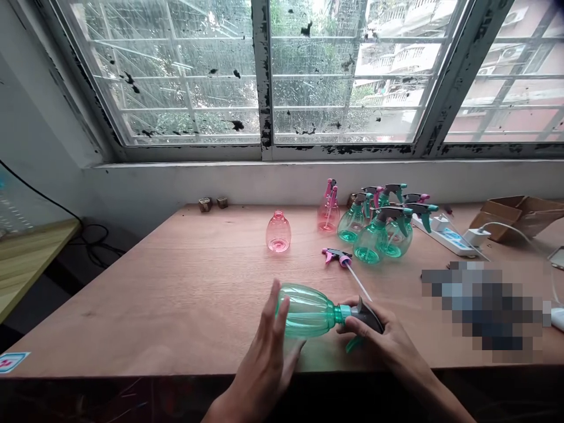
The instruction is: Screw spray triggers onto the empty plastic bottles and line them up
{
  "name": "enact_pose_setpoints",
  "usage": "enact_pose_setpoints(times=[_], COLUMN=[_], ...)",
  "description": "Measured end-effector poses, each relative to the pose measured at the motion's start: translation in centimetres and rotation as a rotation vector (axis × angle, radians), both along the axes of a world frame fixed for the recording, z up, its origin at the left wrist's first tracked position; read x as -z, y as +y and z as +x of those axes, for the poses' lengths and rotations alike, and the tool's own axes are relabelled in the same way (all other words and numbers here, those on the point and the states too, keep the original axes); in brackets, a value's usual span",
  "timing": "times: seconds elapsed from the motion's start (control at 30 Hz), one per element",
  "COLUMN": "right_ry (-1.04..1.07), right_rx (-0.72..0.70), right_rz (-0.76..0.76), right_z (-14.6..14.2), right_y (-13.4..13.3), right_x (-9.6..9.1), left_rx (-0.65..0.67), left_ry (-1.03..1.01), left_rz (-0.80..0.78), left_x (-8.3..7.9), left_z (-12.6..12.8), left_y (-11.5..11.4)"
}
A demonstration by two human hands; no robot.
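Observation:
A green transparent spray bottle (pixel 307 311) lies sideways in the air above the table's front edge, its base to the left. My right hand (pixel 383 335) is closed around its black spray head, where a green trigger hangs below. By the base is my left hand (pixel 268 346), fingers stretched and apart; whether they touch the plastic I cannot tell. Beyond, a pink bottle without a head (pixel 278 232) stands upright. A loose pink-and-black spray head (pixel 338 257) lies on the table, its white tube pointing toward my right hand.
Several green spray bottles (pixel 369 244) and pink spray bottles (pixel 328 214) stand at the back right. Behind them are a white power strip (pixel 453 235) and a cardboard box (pixel 520 217). A blurred patch (pixel 484 305) covers something at the right. Two small blocks (pixel 205 204) sit by the wall.

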State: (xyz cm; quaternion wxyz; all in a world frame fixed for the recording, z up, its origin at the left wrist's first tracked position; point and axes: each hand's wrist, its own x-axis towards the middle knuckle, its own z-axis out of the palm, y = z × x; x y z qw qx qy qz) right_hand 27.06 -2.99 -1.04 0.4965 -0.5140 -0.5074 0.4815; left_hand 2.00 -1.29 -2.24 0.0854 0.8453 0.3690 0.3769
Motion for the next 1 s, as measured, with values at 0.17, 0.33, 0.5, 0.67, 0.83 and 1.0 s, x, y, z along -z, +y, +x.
enact_pose_setpoints(times=[0.17, 0.33, 0.5, 0.67, 0.83, 1.0], right_ry=[0.142, 0.200, 0.143, 0.092, 0.134, 0.171], right_rx=[-0.027, -0.032, -0.076, -0.117, -0.148, -0.155], right_rz=[0.002, -0.009, 0.001, 0.002, -0.006, -0.085], right_z=[-0.4, 0.1, 0.4, 0.5, 0.5, 0.6], right_y=[1.1, 1.4, 1.2, 1.2, 1.0, 0.8], right_x=[0.7, 1.4, 1.3, 1.1, 0.9, 0.8], left_rx=[-0.048, -0.026, -0.037, 0.044, 0.081, 0.076], left_ry=[-0.244, -0.367, -0.473, -0.471, -0.504, -0.446], left_rz=[-0.435, -0.682, -0.703, -0.659, -0.666, -0.634], left_x=[-0.9, -2.0, -1.8, -2.0, -2.1, -1.7], left_z=[-0.8, -1.2, -1.2, -1.3, -1.2, -1.2], left_y=[1.1, 1.1, 1.2, 1.5, 1.4, 1.4])
